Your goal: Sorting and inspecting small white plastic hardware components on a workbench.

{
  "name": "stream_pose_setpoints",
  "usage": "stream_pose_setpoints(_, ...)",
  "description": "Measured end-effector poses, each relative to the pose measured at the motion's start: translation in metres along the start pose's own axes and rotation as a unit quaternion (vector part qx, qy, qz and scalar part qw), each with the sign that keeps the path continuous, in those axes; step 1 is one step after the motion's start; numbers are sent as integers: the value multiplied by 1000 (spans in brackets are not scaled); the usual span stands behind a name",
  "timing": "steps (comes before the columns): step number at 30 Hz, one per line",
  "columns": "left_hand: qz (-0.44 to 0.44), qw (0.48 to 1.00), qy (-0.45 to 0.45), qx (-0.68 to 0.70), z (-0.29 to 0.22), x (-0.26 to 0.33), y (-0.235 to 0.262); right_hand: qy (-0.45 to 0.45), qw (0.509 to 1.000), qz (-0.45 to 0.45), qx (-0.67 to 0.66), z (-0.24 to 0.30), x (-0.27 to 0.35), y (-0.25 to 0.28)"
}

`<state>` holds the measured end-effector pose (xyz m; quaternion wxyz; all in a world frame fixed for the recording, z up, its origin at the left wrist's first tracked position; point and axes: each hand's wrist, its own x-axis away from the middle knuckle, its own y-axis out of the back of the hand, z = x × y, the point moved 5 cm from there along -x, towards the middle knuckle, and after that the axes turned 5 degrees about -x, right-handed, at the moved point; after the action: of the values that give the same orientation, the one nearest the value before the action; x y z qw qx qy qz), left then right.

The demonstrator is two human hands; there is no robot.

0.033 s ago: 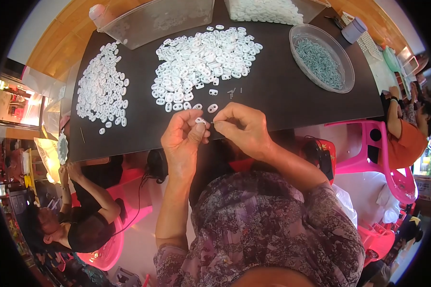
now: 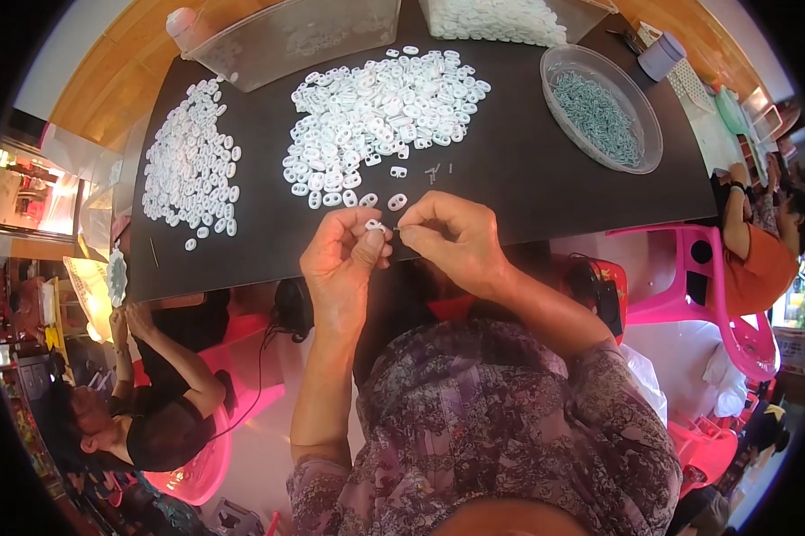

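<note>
My left hand (image 2: 342, 255) pinches a small white oval plastic piece with holes (image 2: 375, 226) between thumb and fingers, just over the table's near edge. Facing it, my right hand (image 2: 456, 241) has thumb and forefinger closed on a thin dark screw (image 2: 398, 230), whose tip points at the white piece without clearly touching it. Most of the screw is hidden by my fingers. Beyond my hands, a loose two-holed white piece (image 2: 397, 203) lies in front of a large heap of white pieces (image 2: 385, 107). A few loose screws (image 2: 433, 172) lie right of that heap.
A second heap of white pieces (image 2: 188, 165) spreads at the left. A round clear bowl (image 2: 657, 147) of bluish screws stands at the right. Two clear bins (image 2: 304, 40) line the far side. One person (image 2: 175, 393) sits at left, another (image 2: 760, 268) at far right, by a pink chair (image 2: 679, 268).
</note>
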<state>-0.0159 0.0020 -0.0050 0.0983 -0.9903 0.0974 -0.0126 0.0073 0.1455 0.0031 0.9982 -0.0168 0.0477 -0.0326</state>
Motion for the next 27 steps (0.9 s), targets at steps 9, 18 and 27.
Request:
stream_pose_setpoints(9,14,998,-2,-56,0,3,2,-27,999,38,-22,-3,-2,-4)
stream_pose_setpoints(18,5,990,-58,-132,-3,4,2,-36,998,39,-19,-6,-3,-8)
stream_pose_setpoints(27,-36,975,-124,-180,-5,9,-1,-23,999,29,-10,-10,-1,-10)
